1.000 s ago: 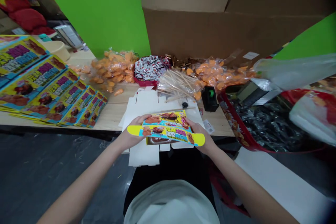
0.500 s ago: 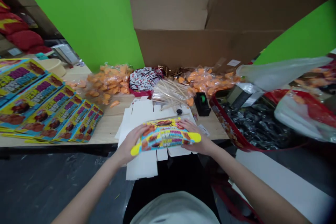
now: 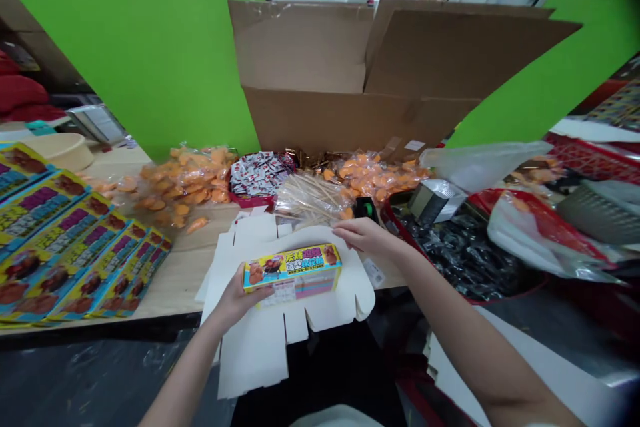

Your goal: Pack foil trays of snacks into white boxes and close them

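My left hand (image 3: 234, 296) grips the left end of a small closed printed carton (image 3: 293, 269), yellow and blue with food pictures, held just above a stack of flat white carton blanks (image 3: 260, 347) at the table's near edge. My right hand (image 3: 364, 235) has let go of it and hovers open to the right, fingers stretched over the white blanks, close to a bundle of wooden skewers (image 3: 313, 193) and a black tape dispenser (image 3: 367, 208).
Flat printed cartons (image 3: 75, 250) fan out at the left. Bags of orange snacks (image 3: 185, 180), a red tray of sachets (image 3: 257, 177) and a large open cardboard box (image 3: 360, 93) stand behind. A red basket of dark packets (image 3: 465, 250) sits at the right.
The carton's yellow flap has been folded shut, making a closed box. My right hand released it and moved up and right; the view tilted upward.
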`<control>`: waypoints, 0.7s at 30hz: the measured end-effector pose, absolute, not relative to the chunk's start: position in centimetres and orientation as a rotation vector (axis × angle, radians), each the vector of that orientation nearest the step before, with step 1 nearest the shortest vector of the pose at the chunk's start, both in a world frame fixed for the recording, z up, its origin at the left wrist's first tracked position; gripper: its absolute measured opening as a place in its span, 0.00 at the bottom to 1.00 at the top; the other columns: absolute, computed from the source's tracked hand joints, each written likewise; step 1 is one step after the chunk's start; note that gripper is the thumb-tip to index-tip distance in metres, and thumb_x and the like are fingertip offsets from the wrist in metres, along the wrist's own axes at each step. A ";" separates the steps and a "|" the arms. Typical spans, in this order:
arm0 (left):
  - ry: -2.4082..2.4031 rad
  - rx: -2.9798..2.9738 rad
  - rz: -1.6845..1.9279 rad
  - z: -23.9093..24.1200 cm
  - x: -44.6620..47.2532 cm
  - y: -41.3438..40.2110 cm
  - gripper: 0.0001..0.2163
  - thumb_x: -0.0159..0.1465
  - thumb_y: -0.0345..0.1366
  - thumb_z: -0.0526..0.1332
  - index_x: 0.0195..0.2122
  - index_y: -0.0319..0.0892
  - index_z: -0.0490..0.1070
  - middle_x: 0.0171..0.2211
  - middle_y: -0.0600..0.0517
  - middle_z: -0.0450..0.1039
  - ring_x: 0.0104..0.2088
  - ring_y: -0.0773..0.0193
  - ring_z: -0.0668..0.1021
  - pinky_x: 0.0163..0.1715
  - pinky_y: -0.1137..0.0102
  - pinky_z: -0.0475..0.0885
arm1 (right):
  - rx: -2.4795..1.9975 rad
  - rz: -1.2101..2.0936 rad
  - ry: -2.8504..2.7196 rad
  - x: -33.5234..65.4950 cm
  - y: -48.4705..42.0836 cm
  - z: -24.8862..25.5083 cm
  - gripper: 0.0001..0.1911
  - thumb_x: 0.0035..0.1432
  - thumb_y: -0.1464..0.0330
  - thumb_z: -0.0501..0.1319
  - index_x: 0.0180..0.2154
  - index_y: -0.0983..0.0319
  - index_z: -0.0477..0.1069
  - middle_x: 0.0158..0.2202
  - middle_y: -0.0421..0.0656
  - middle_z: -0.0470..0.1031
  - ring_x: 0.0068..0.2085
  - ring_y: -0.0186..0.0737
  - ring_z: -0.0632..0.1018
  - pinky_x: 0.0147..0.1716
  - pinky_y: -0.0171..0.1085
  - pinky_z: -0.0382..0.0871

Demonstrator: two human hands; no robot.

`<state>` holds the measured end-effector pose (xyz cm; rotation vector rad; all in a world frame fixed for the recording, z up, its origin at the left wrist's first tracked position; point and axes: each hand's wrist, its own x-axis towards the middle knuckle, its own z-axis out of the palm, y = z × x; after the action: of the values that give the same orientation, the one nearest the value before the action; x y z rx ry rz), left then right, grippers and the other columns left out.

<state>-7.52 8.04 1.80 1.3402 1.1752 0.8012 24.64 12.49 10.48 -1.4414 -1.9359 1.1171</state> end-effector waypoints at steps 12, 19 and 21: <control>1.293 1.290 1.033 1.2 -5.7 7.2 0.29 0.54 0.46 0.67 0.52 0.46 0.56 0.48 0.48 0.71 0.48 0.56 0.76 0.46 0.62 0.74 | -1.236 0.237 -2.179 23.4 7.5 5.3 0.20 0.66 0.66 0.51 0.58 0.60 0.65 0.43 0.48 0.77 0.45 0.43 0.76 0.44 0.41 0.71; 1.417 1.850 1.006 6.8 -10.2 9.8 0.17 0.59 0.49 0.59 0.44 0.44 0.66 0.46 0.47 0.68 0.47 0.58 0.74 0.44 0.65 0.70 | -1.168 -0.115 -2.138 22.4 6.5 2.7 0.24 0.65 0.66 0.55 0.62 0.61 0.59 0.37 0.47 0.77 0.36 0.43 0.77 0.38 0.42 0.72; 1.525 2.174 0.685 9.9 -10.8 10.9 0.11 0.61 0.46 0.58 0.33 0.43 0.69 0.31 0.51 0.70 0.35 0.61 0.74 0.37 0.67 0.69 | -1.152 -0.129 -2.138 22.3 6.7 2.9 0.24 0.65 0.66 0.55 0.61 0.61 0.59 0.36 0.46 0.78 0.35 0.43 0.77 0.37 0.41 0.71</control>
<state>-10.79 10.91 9.89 2.1741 1.5249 0.6852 22.34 6.70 2.86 -1.1522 -2.1378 -0.1293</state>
